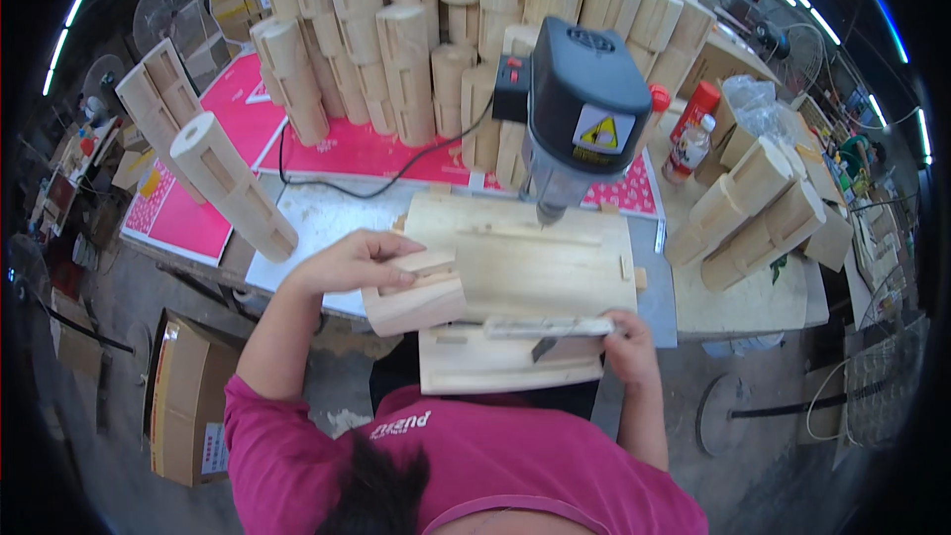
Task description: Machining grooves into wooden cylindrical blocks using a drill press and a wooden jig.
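My left hand (349, 260) grips a pale wooden block (421, 303) with its thumb on top, at the left end of a flat wooden board (535, 272). My right hand (630, 345) is closed on the right end of a narrow whitish strip (545, 328), whose exact kind I cannot make out. The strip lies across a lower wooden board (466, 362) close to my body. A small dark piece (544, 348) shows just below it. Above the flat board stands a dark bench drill press (589, 99), its chuck (552, 206) pointing down.
Stacked wooden cylinders with cut slots (401, 69) fill the table's back. More stand at the left (233, 183) and right (763, 228). A black cable (396, 178) crosses the pink sheet (347, 144). Bottles (688, 149) stand right; a cardboard box (193, 396) is on the floor.
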`<state>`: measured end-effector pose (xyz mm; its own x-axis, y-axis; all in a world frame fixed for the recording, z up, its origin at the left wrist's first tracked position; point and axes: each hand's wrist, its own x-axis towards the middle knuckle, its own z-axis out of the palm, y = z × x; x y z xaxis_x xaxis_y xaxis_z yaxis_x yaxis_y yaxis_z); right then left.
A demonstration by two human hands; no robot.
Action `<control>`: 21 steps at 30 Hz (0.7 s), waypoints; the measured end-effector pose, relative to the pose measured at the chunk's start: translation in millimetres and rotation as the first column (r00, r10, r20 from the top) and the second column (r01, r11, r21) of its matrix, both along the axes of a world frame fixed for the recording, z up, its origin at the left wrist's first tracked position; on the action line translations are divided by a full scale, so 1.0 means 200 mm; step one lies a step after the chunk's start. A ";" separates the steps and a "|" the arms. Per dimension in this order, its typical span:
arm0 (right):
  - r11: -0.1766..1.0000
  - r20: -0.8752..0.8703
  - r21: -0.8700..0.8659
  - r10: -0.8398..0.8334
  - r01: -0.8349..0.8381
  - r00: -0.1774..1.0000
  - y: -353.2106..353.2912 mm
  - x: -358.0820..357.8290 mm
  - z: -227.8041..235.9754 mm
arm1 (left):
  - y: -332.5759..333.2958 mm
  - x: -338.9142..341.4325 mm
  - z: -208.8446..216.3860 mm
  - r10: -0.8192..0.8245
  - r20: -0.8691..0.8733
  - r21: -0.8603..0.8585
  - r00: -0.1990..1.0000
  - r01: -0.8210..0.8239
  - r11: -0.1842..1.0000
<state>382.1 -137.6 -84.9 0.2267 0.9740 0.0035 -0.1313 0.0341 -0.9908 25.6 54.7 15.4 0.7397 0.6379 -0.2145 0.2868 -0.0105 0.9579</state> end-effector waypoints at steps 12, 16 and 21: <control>0.986 0.253 0.144 0.044 -0.082 0.966 0.28 0.08 -0.08 | 0.28 0.15 -0.11 -0.235 -0.334 -0.053 0.913 0.231 0.971; 0.983 0.202 0.151 0.078 -0.109 0.976 0.32 0.09 -0.10 | 0.30 0.23 -0.27 -0.292 -0.315 -0.026 0.903 0.300 0.954; 0.984 0.200 0.133 0.088 -0.116 0.976 0.33 0.11 -0.09 | 0.23 0.32 -0.33 -0.305 -0.082 0.063 0.949 0.310 0.949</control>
